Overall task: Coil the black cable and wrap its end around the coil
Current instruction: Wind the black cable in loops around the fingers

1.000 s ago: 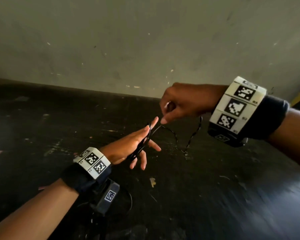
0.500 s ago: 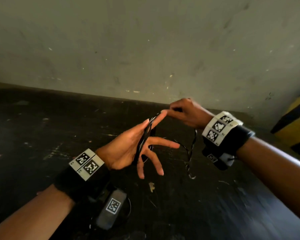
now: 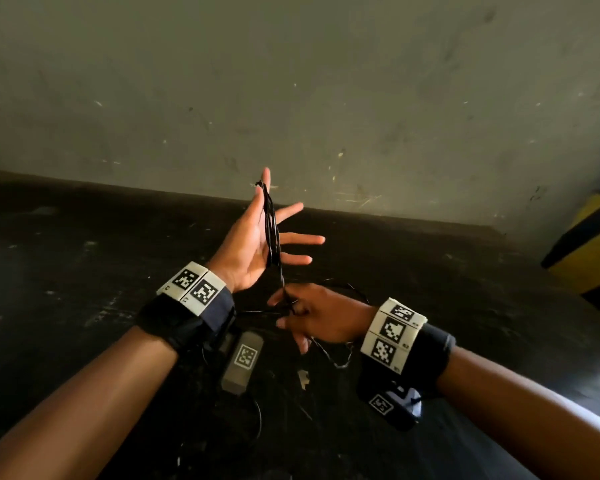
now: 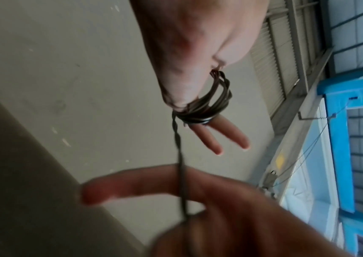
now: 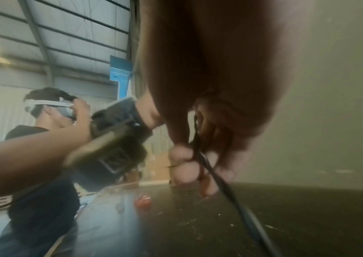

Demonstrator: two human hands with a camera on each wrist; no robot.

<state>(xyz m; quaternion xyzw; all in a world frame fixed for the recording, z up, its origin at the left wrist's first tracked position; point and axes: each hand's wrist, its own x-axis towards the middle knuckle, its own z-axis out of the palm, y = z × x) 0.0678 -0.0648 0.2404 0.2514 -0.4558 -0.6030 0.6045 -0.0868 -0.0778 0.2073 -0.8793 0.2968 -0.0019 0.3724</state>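
1. Left hand [image 3: 253, 244] raised, fingers spread straight; black cable [image 3: 272, 233] looped in a coil around it.
2. Right hand [image 3: 321, 318] below, pinching the cable's loose strand.
3. Dark table [image 3: 84, 271] underneath.

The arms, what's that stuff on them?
Both forearms are bare, no sleeves. Each wrist has a black band with white blocks printed with black square codes. A small camera box hangs under the left wrist, a black one under the right, each with its own code. Thin wires trail off.
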